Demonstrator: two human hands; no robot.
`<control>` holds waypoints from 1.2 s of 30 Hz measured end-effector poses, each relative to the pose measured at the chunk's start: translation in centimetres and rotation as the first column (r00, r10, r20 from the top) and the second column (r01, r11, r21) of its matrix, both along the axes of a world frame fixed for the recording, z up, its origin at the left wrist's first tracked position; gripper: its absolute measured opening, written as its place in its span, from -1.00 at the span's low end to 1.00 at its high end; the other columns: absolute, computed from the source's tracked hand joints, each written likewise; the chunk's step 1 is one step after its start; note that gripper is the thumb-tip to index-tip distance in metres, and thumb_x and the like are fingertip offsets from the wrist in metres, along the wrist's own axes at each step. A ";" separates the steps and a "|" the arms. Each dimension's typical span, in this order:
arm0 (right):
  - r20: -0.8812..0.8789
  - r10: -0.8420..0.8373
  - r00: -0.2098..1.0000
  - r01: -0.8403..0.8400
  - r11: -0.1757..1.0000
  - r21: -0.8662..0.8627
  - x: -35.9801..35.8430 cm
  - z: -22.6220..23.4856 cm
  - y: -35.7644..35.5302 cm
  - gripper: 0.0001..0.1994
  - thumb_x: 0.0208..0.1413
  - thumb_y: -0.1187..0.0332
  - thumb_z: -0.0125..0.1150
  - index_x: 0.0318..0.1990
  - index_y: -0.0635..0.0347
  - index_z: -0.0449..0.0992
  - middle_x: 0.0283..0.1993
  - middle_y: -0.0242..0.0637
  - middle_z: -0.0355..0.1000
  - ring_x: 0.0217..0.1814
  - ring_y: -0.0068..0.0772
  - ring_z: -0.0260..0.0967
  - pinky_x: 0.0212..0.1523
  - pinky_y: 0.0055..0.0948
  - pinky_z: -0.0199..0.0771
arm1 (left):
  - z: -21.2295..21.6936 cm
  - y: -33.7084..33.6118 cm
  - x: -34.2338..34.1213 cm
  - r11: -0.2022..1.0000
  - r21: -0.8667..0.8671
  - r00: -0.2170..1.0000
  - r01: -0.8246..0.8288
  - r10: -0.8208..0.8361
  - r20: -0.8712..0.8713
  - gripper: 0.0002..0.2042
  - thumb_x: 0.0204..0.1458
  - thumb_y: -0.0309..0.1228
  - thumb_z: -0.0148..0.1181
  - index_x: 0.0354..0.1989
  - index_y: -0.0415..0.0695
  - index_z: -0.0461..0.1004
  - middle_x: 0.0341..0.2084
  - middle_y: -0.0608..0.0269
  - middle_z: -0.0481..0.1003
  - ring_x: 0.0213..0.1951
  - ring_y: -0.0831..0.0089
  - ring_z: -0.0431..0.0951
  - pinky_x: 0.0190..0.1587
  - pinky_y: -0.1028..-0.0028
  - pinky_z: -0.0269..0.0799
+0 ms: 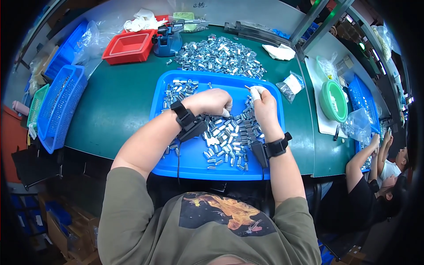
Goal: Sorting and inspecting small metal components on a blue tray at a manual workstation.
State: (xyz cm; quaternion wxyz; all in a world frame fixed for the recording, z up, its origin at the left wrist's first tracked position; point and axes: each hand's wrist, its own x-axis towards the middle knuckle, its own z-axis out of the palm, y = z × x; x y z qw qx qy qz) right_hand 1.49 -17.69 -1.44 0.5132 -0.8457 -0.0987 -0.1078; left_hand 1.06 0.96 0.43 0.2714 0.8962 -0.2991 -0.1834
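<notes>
A blue tray (pixel 207 173) in front of me holds many small shiny metal hex standoffs (pixel 227 137), heaped mostly in its middle and right. My left hand (pixel 214 102) hangs over the tray's middle, knuckles up and fingers curled inward, with white covers on the fingertips. Whatever those fingers pinch is hidden. Near the tray's far right corner, my right hand (pixel 266 108) is closed on a thin metal pin (pixel 247 87) that sticks out to the left past the white-covered thumb. Both wrists wear black strapped-on devices.
Behind the tray lies a large pile of standoffs (pixel 221 55) on the green table (pixel 106 106). A red bin (pixel 128 47) and a blue micrometer stand (pixel 168 42) are at the back left. Blue baskets (pixel 62 106) flank the left edge. At right are a plastic bag (pixel 291 86), a green basin (pixel 333 101) and co-workers.
</notes>
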 end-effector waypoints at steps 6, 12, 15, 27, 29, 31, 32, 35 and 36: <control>-0.067 0.053 0.996 -0.056 0.998 -0.041 -0.4 0.7 0.0 -0.80 0.11 0.36 0.05 -0.21 0.31 0.46 -0.41 -0.41 0.39 -0.41 -0.68 0.22 -0.42 -0.62 0.24 | -1.8 -0.1 0.9 0.993 -0.101 0.972 -0.056 0.077 0.223 -0.87 -0.20 -0.42 0.21 -0.48 -0.20 0.46 -0.53 0.10 0.48 -0.39 0.19 0.48 -0.31 0.30 0.36; -0.030 0.050 0.998 -0.052 0.997 -0.056 -0.4 0.9 0.0 -0.81 0.10 0.36 0.06 -0.23 0.30 0.47 -0.45 -0.38 0.40 -0.47 -0.65 0.24 -0.47 -0.59 0.25 | -1.6 0.1 0.6 0.992 -0.089 0.959 -0.084 0.105 0.265 -0.86 -0.18 -0.44 0.19 -0.44 -0.22 0.44 -0.45 0.07 0.47 -0.39 0.16 0.46 -0.29 0.30 0.35; -0.004 0.062 0.998 -0.062 0.996 -0.069 -0.4 0.9 -0.2 -0.81 0.09 0.36 0.07 -0.24 0.30 0.47 -0.48 -0.36 0.41 -0.49 -0.63 0.25 -0.49 -0.57 0.26 | -1.0 -0.2 1.0 0.969 -0.128 0.948 -0.212 0.236 0.213 -0.87 -0.11 -0.47 0.16 -0.39 -0.24 0.43 -0.38 0.13 0.46 -0.38 0.27 0.48 -0.30 0.37 0.38; -0.013 0.094 0.996 -0.095 0.989 -0.117 -0.8 0.5 0.2 -0.81 0.06 0.31 0.07 -0.32 0.24 0.51 -0.43 -0.19 0.46 -0.41 -0.31 0.39 -0.38 -0.41 0.35 | -0.2 -0.7 0.7 0.731 -0.596 0.942 -0.334 0.231 -0.244 -0.86 0.02 -0.57 0.04 -0.23 -0.25 0.42 -0.40 0.28 0.46 -0.38 0.59 0.47 -0.28 0.59 0.41; 0.030 0.086 0.996 -0.079 0.980 -0.182 -0.7 0.1 0.2 -0.82 0.08 0.32 0.07 -0.34 0.26 0.50 -0.50 -0.29 0.44 -0.49 -0.54 0.33 -0.46 -0.51 0.30 | 0.1 -0.8 0.5 0.754 -0.574 0.948 -0.318 0.242 -0.208 -0.85 0.02 -0.57 0.05 -0.22 -0.25 0.42 -0.40 0.29 0.47 -0.40 0.59 0.47 -0.30 0.59 0.41; 0.035 0.081 0.996 -0.073 0.981 -0.178 -0.8 -0.1 0.3 -0.82 0.09 0.33 0.06 -0.34 0.26 0.50 -0.50 -0.31 0.44 -0.49 -0.54 0.32 -0.47 -0.51 0.29 | 0.3 -0.9 0.3 0.795 -0.532 0.956 -0.290 0.265 -0.125 -0.85 0.01 -0.57 0.06 -0.22 -0.26 0.42 -0.41 0.29 0.47 -0.43 0.59 0.47 -0.33 0.60 0.41; 0.043 0.079 0.996 -0.070 0.982 -0.176 -0.9 -0.1 0.4 -0.82 0.09 0.33 0.05 -0.34 0.26 0.50 -0.50 -0.32 0.44 -0.49 -0.55 0.32 -0.47 -0.51 0.29 | 0.3 -0.9 0.3 0.799 -0.528 0.957 -0.287 0.261 -0.125 -0.85 0.01 -0.57 0.06 -0.22 -0.26 0.42 -0.41 0.29 0.47 -0.43 0.59 0.47 -0.33 0.60 0.41; 0.001 0.079 0.997 -0.078 0.991 -0.112 -0.9 0.0 0.3 -0.83 0.09 0.35 0.04 -0.34 0.27 0.49 -0.49 -0.35 0.44 -0.49 -0.56 0.30 -0.47 -0.51 0.28 | 0.3 -1.2 0.3 0.780 -0.546 0.952 -0.304 0.277 -0.134 -0.84 0.01 -0.56 0.06 -0.22 -0.25 0.42 -0.42 0.31 0.48 -0.46 0.60 0.46 -0.34 0.61 0.40; -0.046 0.093 0.995 -0.095 0.994 -0.054 -0.8 0.1 0.3 -0.83 0.09 0.36 0.04 -0.34 0.27 0.49 -0.48 -0.36 0.44 -0.49 -0.56 0.30 -0.47 -0.51 0.28 | 0.3 -1.2 0.4 0.785 -0.541 0.952 -0.302 0.276 -0.132 -0.84 0.01 -0.56 0.06 -0.22 -0.25 0.42 -0.42 0.31 0.48 -0.46 0.60 0.46 -0.34 0.61 0.40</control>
